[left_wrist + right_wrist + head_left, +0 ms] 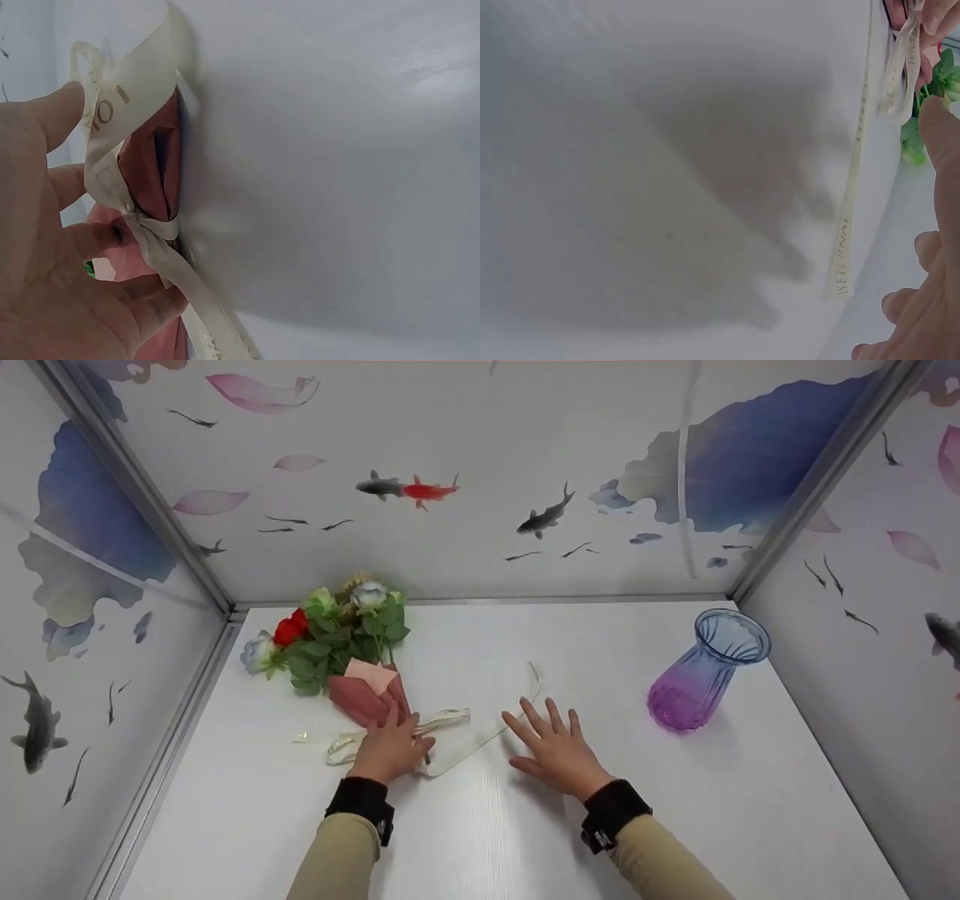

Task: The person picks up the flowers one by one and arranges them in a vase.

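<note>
A bouquet of artificial-looking roses (330, 626) lies at the left of the table, its stems wrapped in dusky red paper (367, 697). My left hand (390, 750) rests over the wrapped lower end, fingertips on the paper. In the left wrist view its fingers are spread, with the thumb beside a cream ribbon (139, 86) printed with gold letters. That ribbon is tied round the paper (154, 157). One long ribbon tail (847, 217) runs right across the table. Near it my right hand (559, 754) hovers palm down, fingers spread, holding nothing.
A glass vase (694, 682), blue at the top and purple below, stands on the right side of the table. A small gold-flecked scrap (300, 737) lies left of the ribbon. Printed panels with fish and petals (465, 435) enclose the white table (480, 840).
</note>
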Available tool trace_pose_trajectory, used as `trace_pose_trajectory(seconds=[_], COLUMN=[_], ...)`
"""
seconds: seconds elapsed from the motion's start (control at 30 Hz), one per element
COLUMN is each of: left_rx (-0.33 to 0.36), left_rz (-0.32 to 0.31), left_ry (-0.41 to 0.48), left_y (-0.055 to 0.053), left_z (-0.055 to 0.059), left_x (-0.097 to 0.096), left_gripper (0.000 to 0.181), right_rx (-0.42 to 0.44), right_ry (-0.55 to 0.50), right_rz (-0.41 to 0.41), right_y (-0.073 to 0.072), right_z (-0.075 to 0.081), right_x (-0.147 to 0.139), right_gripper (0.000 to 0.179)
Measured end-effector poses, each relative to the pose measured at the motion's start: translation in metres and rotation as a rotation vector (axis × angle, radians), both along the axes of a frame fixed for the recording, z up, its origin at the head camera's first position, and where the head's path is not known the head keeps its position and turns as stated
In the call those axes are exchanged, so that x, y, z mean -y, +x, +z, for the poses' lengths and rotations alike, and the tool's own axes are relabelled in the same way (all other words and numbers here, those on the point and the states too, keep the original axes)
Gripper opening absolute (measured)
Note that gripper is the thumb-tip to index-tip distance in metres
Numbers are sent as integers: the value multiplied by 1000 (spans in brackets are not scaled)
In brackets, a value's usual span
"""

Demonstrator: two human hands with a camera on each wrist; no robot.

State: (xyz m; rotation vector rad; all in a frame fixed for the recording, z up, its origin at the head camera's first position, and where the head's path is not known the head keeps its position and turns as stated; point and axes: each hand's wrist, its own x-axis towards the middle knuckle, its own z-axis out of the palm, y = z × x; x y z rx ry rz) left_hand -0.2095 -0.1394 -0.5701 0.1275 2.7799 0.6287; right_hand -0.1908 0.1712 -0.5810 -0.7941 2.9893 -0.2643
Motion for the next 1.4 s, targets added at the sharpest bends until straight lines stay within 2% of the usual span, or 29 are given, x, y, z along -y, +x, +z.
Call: trace_pose_trajectory(seconds=[0.17, 0.3, 0.43, 0.57, 0.7, 0.83, 1.07, 1.23, 1.4], left_rx=[-76, -127, -153, -164, -180, -200, -178, -162, -142], left_rz=[-56, -81, -106, -122, -146, -182, -245, -288, -308], left_ry=[-56, -61, -58, -54, -48, -43, -38, -46, -27], left_y=[2, 4, 7, 7, 8, 9, 10, 11, 12], left_z=[-5, -8, -9, -10, -11, -12, -13, -12, -11], left_x=[-9, -17, -25, -33, -38, -41, -43, -47, -49], left_gripper=[62, 58, 52, 50, 51, 54, 57, 57, 57], right_rx=[46, 35, 23, 73, 123, 126, 76, 85, 84], right_ry=[8, 15, 11, -8, -6, 14, 7, -19, -25], right_rz=[41, 90, 148, 180, 188, 177, 146, 115, 117], right_y=[3, 5, 7, 9, 12, 15, 16, 15, 13], right_z=[-6, -10, -13, -15, -19, -22, -26, -25, -22], right_x=[5, 8, 12, 15, 16, 16, 12, 6, 2], right_gripper=[74, 74, 73, 70, 64, 60, 62, 68, 63])
